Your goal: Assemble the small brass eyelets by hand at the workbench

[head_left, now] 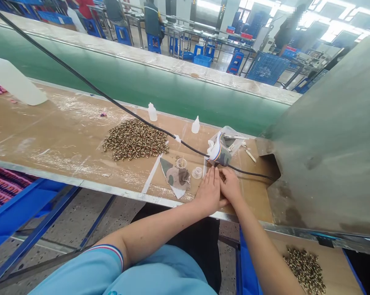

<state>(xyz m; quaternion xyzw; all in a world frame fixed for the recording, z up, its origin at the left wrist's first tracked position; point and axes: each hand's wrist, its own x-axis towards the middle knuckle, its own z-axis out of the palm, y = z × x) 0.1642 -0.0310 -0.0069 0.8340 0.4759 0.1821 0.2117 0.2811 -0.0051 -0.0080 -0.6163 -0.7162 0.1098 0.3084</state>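
Note:
Side by side on the brown work surface, my left hand (208,190) and my right hand (231,186) touch each other. The left one lies flat with its fingers stretched out. My right fingers curl round a few small brown pieces (222,176), partly hidden between the hands. To the left are a camouflage cloth (174,178), a small round cup (181,163) and a clear round lid or dish (197,173). A large pile of small metallic ring-like pieces (136,139) lies further left. Just beyond my hands sits a camouflage bundle with white cloth (220,151).
A black cable (111,99) crosses above the surface. Two small white bottles (152,112) (195,125) and a large jug (14,80) stand at the back. A metal housing (326,155) rises at right; another pile (306,270) lies below. People sit beyond the green belt (142,84).

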